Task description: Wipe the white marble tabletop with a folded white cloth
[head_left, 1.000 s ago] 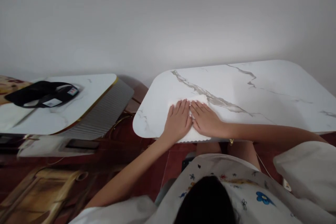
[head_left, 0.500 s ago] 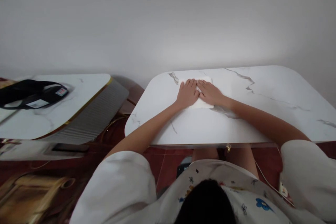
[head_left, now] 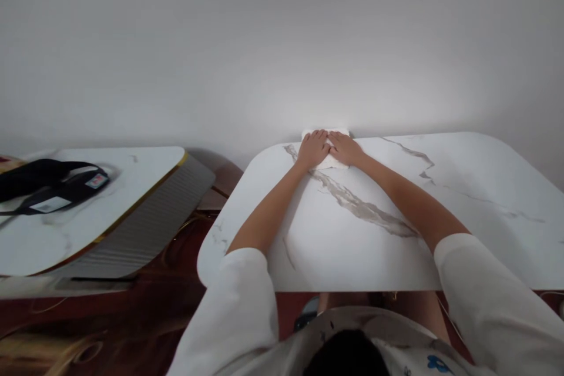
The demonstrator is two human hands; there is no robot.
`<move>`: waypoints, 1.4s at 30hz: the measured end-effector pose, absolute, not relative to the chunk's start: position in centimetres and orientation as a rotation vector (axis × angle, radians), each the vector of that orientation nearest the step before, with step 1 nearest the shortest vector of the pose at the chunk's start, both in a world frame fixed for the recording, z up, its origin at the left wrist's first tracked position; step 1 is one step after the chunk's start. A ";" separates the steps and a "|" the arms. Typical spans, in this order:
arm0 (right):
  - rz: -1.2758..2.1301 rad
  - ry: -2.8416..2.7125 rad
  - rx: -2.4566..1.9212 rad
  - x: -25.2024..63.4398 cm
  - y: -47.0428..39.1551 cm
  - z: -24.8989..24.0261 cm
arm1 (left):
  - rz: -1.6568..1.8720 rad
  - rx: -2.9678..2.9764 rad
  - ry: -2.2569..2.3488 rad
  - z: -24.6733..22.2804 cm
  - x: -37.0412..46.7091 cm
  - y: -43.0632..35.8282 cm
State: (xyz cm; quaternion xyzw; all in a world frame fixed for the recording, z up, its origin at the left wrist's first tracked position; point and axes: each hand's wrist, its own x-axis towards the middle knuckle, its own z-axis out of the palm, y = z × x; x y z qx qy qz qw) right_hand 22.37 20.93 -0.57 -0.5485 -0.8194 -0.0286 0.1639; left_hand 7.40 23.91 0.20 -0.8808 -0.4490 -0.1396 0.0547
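A white cloth or paper towel (head_left: 337,163) lies at the far edge of a white marble-patterned table (head_left: 308,235), close to the wall. Its far end reaches past the table's back edge. My left hand (head_left: 314,148) presses flat on the cloth, fingers stretched forward. Beside it, my right hand (head_left: 346,148) also lies flat on the cloth, its fingers pointing up and to the left. The thumbs and fingertips of both hands nearly meet. Both arms are stretched far across the tabletop.
A second marble-patterned table (head_left: 132,176) with a gold edge stands to the left, bearing a black strap-like item (head_left: 66,188) with white labels. A plain grey-white wall (head_left: 282,41) rises behind both tables. A light-brown wooden piece (head_left: 39,352) is blurred at the lower left.
Both hands have slid the cloth forward, from the tabletop's far half to its back edge by the wall. My arms are straighter, and the view has tilted upward.
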 end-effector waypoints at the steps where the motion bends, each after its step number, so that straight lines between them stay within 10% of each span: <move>1: -0.088 -2.324 -1.592 23.1 21.1 -0.6 | -0.433 -2.686 -1.332 0.2 8.2 24.3; 29: 0.066 -2.401 -1.468 21.1 -6.8 -0.8 | -0.338 -2.710 -1.476 0.3 4.7 -4.2; 42: -0.031 -2.319 -1.607 31.1 -0.7 -1.7 | -0.351 -2.820 -1.253 1.4 14.6 2.4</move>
